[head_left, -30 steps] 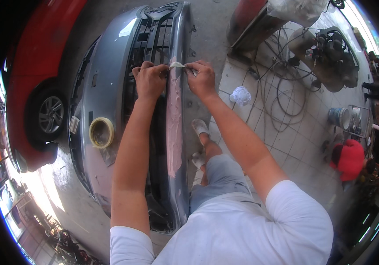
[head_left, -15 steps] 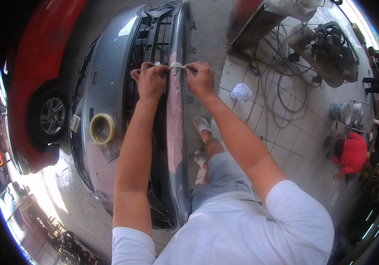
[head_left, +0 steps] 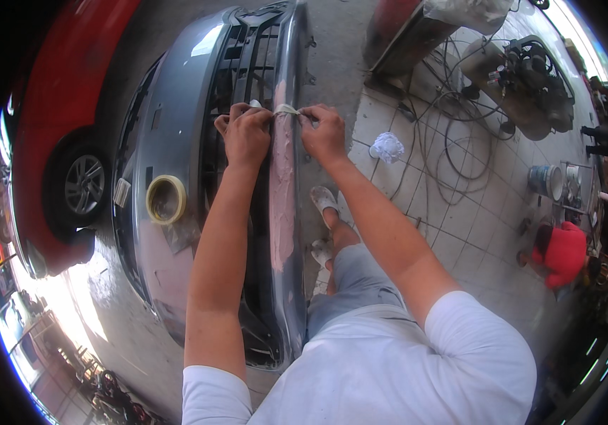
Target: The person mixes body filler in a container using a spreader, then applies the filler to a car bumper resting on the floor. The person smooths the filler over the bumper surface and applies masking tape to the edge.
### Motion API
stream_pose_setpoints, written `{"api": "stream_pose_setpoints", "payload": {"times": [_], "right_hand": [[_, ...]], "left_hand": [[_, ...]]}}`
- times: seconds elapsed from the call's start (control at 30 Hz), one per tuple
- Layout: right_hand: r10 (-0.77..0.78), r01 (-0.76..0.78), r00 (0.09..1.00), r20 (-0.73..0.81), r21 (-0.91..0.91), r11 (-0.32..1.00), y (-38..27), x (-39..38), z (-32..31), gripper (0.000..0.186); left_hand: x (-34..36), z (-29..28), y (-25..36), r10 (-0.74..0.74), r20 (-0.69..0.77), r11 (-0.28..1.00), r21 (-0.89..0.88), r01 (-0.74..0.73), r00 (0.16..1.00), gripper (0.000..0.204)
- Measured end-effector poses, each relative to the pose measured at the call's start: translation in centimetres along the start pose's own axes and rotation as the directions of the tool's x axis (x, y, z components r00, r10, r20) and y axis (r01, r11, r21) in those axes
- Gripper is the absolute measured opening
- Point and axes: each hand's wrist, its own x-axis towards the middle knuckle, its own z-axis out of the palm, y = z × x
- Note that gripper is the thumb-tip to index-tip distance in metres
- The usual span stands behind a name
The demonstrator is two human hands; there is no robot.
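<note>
1. Near edge: the grey bumper (head_left: 171,106) extends from near to far; its right edge runs beside the person's feet (head_left: 323,200). Grey floor (head_left: 339,92) separates its far part from the tiles (head_left: 452,248) on the right.
2. Filler: pink filler (head_left: 282,191) coats the bumper's right-hand ridge, between the forearms.
3. Grip: the left hand (head_left: 246,138) and right hand (head_left: 325,134) are pinched closed on opposite ends of a pale strip (head_left: 286,109), which arches across the ridge at the filler's far part.
4. Left side: a tape roll (head_left: 150,202) lies on the bumper, apart from the left forearm. A red car (head_left: 60,92) bounds the space beyond.
5. Right side: a white cloth (head_left: 387,147) lies on the tiles. Farther off, hoses (head_left: 448,159) and a compressor (head_left: 530,88) obstruct the floor.
</note>
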Motion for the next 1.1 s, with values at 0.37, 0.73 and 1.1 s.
{"api": "stream_pose_setpoints", "payload": {"times": [0.37, 0.73, 1.1], "right_hand": [[0.014, -0.014, 1.000, -0.006, -0.004, 1.000, -0.7, -1.9, -0.4, 0.012], [-0.013, 0.014, 0.999, -0.036, 0.005, 1.000, -1.1, -3.7, -0.6, 0.013], [-0.020, 0.022, 0.998, -0.067, 0.032, 0.999, -1.6, -5.6, -0.8, 0.012]], "left_hand": [[-1.6, -1.0, 0.4, 0.017, -0.018, 1.000, 0.020, -0.017, 1.000, 0.017], [-3.6, -1.8, 0.9, 0.015, -0.014, 1.000, -0.010, -0.015, 1.000, 0.020], [-5.5, -1.8, 0.7, 0.011, -0.035, 0.999, -0.033, -0.012, 0.999, 0.021]]}}
